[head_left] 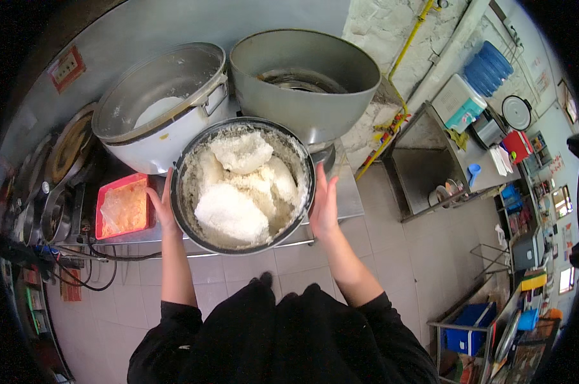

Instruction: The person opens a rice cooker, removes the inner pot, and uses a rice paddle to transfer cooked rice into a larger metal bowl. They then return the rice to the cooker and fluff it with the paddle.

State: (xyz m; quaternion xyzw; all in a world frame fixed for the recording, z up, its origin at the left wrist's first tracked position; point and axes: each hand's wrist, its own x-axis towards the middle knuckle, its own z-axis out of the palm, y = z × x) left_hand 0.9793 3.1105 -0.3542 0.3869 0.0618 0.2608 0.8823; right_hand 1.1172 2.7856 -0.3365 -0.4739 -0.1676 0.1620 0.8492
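Note:
A round, dark-rimmed metal basin (241,250) is held between my two hands at the front edge of a steel table (349,192). White, crumbly clumps (232,213) fill it, and residue coats its inner wall; what the clumps are made of I cannot tell. My left hand (164,206) presses against the basin's left side. On the opposite side, my right hand (325,209) grips near the rim, thumb raised. Behind the basin stand a white-sided metal cooker pot (150,149) with white residue inside and a deep grey pot (304,110).
A red plastic tub (98,211) with orange contents and a clear bag sits left of my left hand. Dark pans (57,213) and cables (112,259) crowd the far left. Yellow pipe (407,53) runs along the wall. Right stands a steel counter (433,180) with a water dispenser (457,103).

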